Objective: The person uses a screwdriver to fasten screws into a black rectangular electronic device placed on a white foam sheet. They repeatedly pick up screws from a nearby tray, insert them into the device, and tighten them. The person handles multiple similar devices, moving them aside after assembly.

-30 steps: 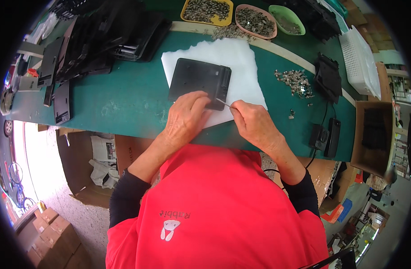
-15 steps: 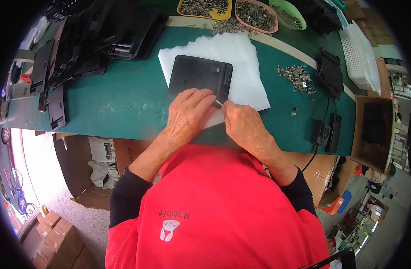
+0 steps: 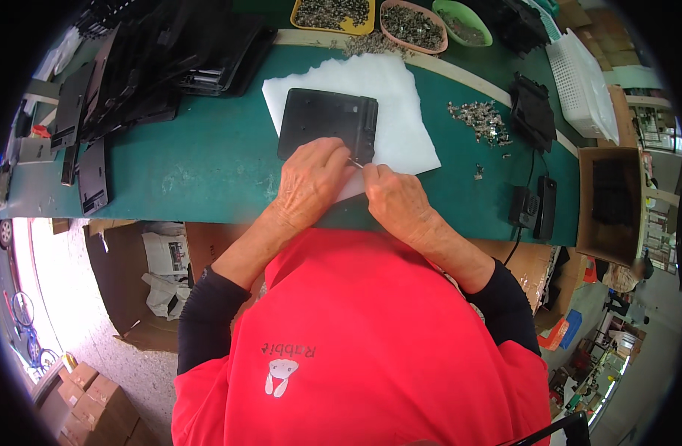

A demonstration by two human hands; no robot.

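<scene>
A flat black plastic panel (image 3: pixel 322 119) with a raised ridge along its right side lies on a white foam sheet (image 3: pixel 404 111). My left hand (image 3: pixel 311 178) is closed over the panel's near edge, with its fingers bent and pressed together there. In the closed fingers of my right hand (image 3: pixel 396 201) is a thin metal rod-like tool (image 3: pixel 356 163). Its tip points up and left to the panel's near right corner, beside my left fingertips. What the tip touches is too small to make out.
Small metal parts lie in a pile (image 3: pixel 480 121) at the right. Yellow (image 3: pixel 372 28), pink (image 3: pixel 382 16) and green (image 3: pixel 488 41) trays of small parts stand at the back. Black panels (image 3: pixel 140 82) are stacked left. A black corded device (image 3: pixel 525 208) rests at the right edge.
The view has shifted slightly, so the bench things at the right appear farther left. Both hands stay at the panel's near edge, the right one still holding the thin tool.
</scene>
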